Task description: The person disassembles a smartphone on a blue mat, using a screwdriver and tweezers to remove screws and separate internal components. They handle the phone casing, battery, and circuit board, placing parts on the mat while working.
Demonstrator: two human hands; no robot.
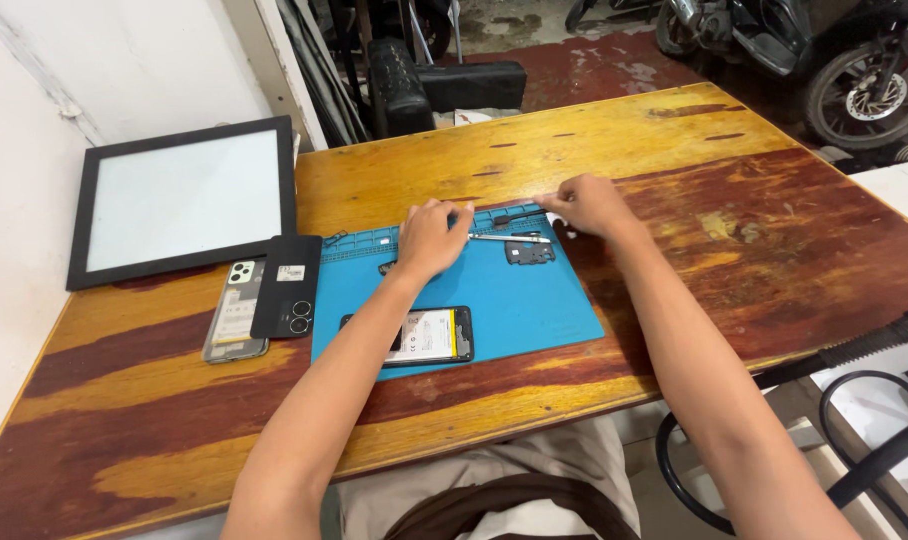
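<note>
The left hand (pixel 432 238) rests curled on the upper part of a blue work mat (pixel 534 300) lying on the wooden table (pixel 774 250), its fingers closed around the handle end of a slim metal tool (pixel 509 238) that points toward 3 o'clock. The right hand (pixel 586 204) sits at the mat's far edge, at about 2 o'clock from the left one, fingertips pinched together on something too small to make out. Just below the tool's tip lies a small dark phone part (pixel 530 252). At 6 o'clock from the left hand, an opened phone (pixel 426 337) lies on the mat, showing a white rectangular label with a yellow strip along its right side. Off the mat at 9 o'clock, a black back cover (pixel 287 287) with two camera rings and a small white sticker overlaps a pale phone (pixel 234 315). A black-framed panel (pixel 182 200) leans at 10 o'clock.
</note>
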